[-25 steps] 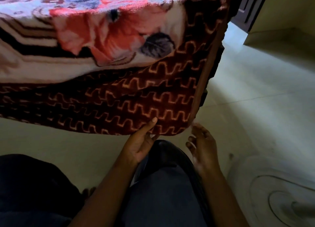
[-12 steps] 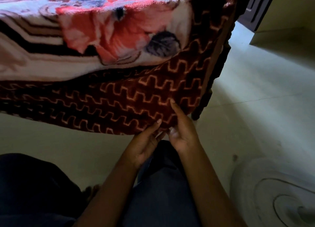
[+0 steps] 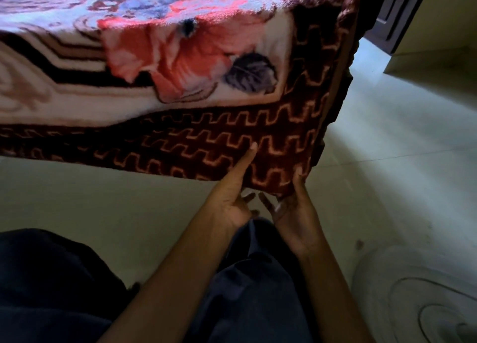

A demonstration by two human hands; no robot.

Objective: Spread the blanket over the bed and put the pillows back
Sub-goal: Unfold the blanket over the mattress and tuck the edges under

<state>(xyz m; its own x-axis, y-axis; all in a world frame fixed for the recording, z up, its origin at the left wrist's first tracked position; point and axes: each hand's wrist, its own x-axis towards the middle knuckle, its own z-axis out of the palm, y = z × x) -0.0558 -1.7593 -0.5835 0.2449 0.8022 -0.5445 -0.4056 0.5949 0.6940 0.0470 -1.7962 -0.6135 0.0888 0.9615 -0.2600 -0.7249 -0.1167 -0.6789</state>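
Observation:
A plush blanket (image 3: 180, 66) with a red flower on cream and a maroon zigzag border lies over the bed and hangs down its near side. Both hands hold the hanging corner of the border. My left hand (image 3: 232, 201) has its thumb laid up the front of the fabric and its fingers under the hem. My right hand (image 3: 291, 211) grips the corner from the right, thumb on the front and fingers curled beneath. No pillow is in view.
A pale tiled floor (image 3: 400, 162) runs to the right of the bed. A round patterned mat (image 3: 423, 299) lies at the lower right. A dark door frame (image 3: 395, 15) stands at the upper right. My dark-trousered legs (image 3: 245, 291) fill the bottom.
My right hand came from free air beside the corner onto the border, then slid down to the hem corner. My left hand's thumb moved higher up the fabric.

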